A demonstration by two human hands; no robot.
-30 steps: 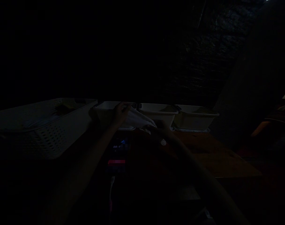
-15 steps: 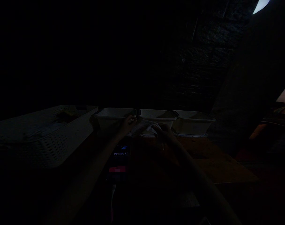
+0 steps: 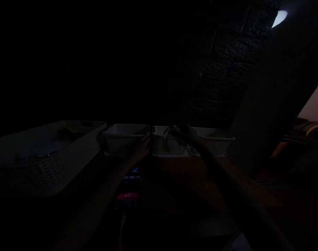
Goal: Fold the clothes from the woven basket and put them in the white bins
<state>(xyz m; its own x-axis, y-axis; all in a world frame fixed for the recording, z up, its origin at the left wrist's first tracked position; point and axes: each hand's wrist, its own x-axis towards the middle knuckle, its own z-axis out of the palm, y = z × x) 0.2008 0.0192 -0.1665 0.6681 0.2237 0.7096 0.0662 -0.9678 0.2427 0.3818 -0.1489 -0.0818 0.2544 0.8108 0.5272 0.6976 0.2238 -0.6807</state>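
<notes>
The scene is very dark. My right hand (image 3: 183,135) reaches over the middle white bin (image 3: 159,150) and is closed on a pale cloth (image 3: 168,136) at the bin's rim. My left hand (image 3: 141,148) rests low in front of the gap between the left white bin (image 3: 117,141) and the middle one; its fingers are too dark to read. A third white bin (image 3: 216,141) stands to the right of my right hand.
A large white perforated laundry basket (image 3: 51,167) with dark items sits at the left. A phone (image 3: 130,184) with a lit timer lies on the wooden table (image 3: 190,181) between my arms. A dim light (image 3: 279,17) shows at the top right.
The cloth was stretched between both hands; now my right hand has carried it forward over the middle bin, and my left hand has dropped away from it. The view has tilted up slightly.
</notes>
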